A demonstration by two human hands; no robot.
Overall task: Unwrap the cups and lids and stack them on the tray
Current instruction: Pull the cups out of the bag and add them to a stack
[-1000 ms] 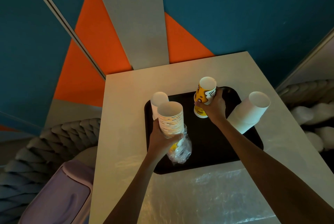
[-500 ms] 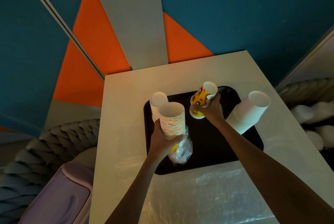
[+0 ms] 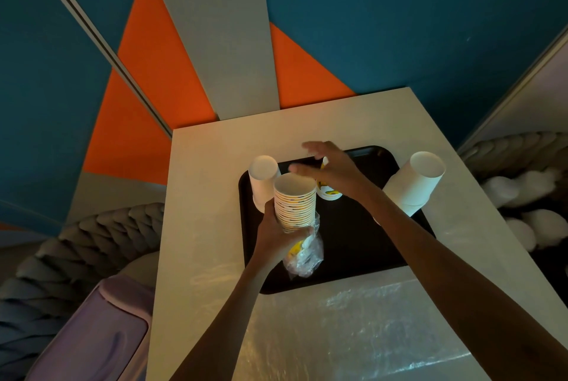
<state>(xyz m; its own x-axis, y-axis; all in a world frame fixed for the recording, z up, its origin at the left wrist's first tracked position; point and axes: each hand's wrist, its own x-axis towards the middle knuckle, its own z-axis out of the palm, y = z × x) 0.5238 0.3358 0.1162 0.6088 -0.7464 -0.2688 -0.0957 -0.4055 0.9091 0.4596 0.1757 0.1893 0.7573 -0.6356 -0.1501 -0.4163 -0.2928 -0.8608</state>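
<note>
Head view: the right hand (image 3: 332, 170) has let go of the yellow printed cup (image 3: 329, 194). It now hovers over the cup with its fingers spread and blurred, gripping nothing. The cup stands on the black tray (image 3: 353, 257) toward the far edge, its upper part hidden behind the palm; whether the palm touches it cannot be told. The left hand (image 3: 276, 239) stays clamped on the lower part of the nested stack of cups (image 3: 295, 199), held above the tray's left side. The clear plastic wrap (image 3: 304, 253) is bunched below the grip. A white cup stack (image 3: 263, 178) stands at the tray's far left corner, and a second white stack (image 3: 415, 184) leans at its right edge.

For the task, one cup looks delivered, and the freed hand appears headed back to the held stack for the next.

Half a second ago the right hand was curled round the yellow cup, which was tilted in the air. A second ago it held that cup upright. The left hand, its stack and both white stacks keep their places.
</note>
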